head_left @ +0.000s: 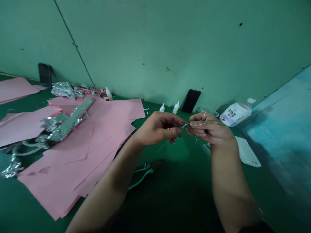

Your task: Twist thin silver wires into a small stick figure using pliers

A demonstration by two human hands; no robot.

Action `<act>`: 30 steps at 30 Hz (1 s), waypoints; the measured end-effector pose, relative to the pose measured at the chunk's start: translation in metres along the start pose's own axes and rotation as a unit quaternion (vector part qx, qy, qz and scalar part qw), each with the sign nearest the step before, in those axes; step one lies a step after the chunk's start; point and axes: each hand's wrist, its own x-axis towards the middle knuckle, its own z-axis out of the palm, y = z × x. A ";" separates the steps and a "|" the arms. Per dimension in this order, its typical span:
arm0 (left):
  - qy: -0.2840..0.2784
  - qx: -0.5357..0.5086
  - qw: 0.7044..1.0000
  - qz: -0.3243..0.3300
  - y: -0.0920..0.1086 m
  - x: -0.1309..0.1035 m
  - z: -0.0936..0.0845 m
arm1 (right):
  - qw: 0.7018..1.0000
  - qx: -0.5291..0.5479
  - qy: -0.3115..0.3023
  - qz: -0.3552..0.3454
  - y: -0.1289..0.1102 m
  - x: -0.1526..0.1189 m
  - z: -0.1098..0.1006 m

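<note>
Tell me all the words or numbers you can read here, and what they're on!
White bottle lying on its side by the wall: dark printed characters on its label, too blurred to read.
White card on the green table: no print that can be made out.
Small glue bottles: no readable text.
Nothing else bears writing.

Hidden or unclear, as I log it: the thin wire pinched between my left hand and right hand is too fine to trace past the fingers. Green-handled pliers lie half under my left forearm. Pink paper sheets and crumpled foil are cut off at the bench's left edge; the white bottle label is unreadable.
</note>
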 end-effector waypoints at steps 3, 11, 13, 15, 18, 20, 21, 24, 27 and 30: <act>-0.020 -0.033 0.999 -0.010 -0.001 0.000 -0.001 | 1.000 0.015 -0.021 0.001 0.002 0.003 0.001; -0.098 -0.133 0.983 -0.079 0.004 -0.003 -0.009 | 0.998 0.034 -0.041 0.029 0.004 0.007 0.008; -0.105 -0.136 0.981 -0.088 0.002 -0.003 -0.011 | 0.998 0.035 -0.048 0.034 0.005 0.009 0.009; -0.110 -0.114 0.984 -0.081 0.000 -0.002 -0.013 | 0.997 0.036 -0.055 0.038 0.007 0.010 0.009; -0.095 -0.006 0.995 -0.019 0.000 -0.001 -0.017 | 0.997 0.035 -0.062 0.040 0.010 0.011 0.007; -0.069 0.096 0.993 0.027 0.003 -0.001 -0.018 | 0.998 0.026 -0.055 0.032 0.012 0.011 0.005; -0.055 0.144 0.987 0.044 0.005 -0.002 -0.018 | 0.998 0.019 -0.048 0.027 0.012 0.011 0.004; -0.021 0.252 0.965 0.073 0.010 -0.003 -0.016 | 0.999 0.002 -0.027 0.020 0.013 0.011 0.000; -0.009 0.338 0.934 0.111 0.015 -0.003 -0.013 | 0.999 -0.011 -0.020 0.023 0.012 0.010 -0.003; -0.009 0.391 0.908 0.149 0.017 -0.003 -0.012 | 0.999 -0.020 -0.030 0.025 0.012 0.010 -0.004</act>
